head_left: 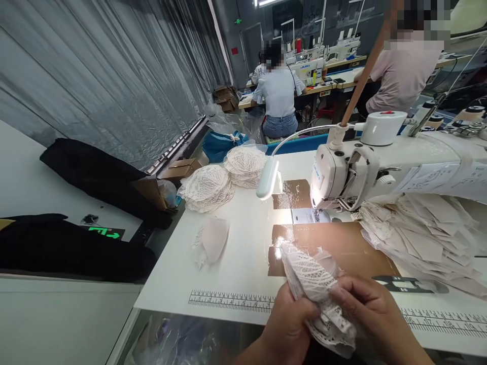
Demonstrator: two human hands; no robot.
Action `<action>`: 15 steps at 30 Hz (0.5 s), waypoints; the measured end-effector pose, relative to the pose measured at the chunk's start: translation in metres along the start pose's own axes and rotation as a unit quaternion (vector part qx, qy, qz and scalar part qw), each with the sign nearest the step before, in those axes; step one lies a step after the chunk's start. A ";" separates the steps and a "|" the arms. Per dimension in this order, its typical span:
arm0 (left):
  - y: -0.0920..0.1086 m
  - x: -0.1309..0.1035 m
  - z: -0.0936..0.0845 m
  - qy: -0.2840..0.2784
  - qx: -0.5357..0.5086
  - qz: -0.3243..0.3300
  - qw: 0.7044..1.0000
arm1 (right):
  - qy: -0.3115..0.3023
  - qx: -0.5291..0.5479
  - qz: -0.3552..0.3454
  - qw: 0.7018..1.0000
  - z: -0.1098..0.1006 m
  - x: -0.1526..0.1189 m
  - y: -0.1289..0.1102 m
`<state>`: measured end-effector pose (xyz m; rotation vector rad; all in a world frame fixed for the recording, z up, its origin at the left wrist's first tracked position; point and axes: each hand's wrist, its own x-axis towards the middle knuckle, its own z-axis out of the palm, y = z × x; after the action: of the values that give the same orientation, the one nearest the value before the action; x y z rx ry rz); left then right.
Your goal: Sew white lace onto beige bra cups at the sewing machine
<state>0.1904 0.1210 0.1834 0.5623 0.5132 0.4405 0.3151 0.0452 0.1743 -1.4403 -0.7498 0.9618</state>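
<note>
One white desk [247, 238] lies before you, carrying a sewing machine [407, 152] at three o'clock. Pale lace piece [314, 276] at five o'clock, pinched by your left hand [289, 322] and right hand [371, 301]; thread snips [420, 285] at four o'clock.

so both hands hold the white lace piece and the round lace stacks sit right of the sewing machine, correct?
No: the head view shows the round lace stacks left of the sewing machine. The left hand and right hand do hold the white lace piece.
</note>
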 end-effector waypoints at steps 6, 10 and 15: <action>0.001 0.002 0.003 0.062 0.020 0.032 0.997 | 0.056 0.236 0.096 0.965 0.007 -0.005 0.003; 0.002 0.000 0.001 0.100 0.048 0.065 0.992 | -0.006 0.252 0.090 0.964 0.012 -0.006 0.000; 0.002 -0.002 0.002 0.073 0.064 0.070 0.993 | 0.016 0.159 0.089 0.983 0.009 -0.006 -0.001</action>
<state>0.1899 0.1208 0.1871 0.6952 0.6473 0.5872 0.3043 0.0444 0.1764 -1.2506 -0.4249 1.1365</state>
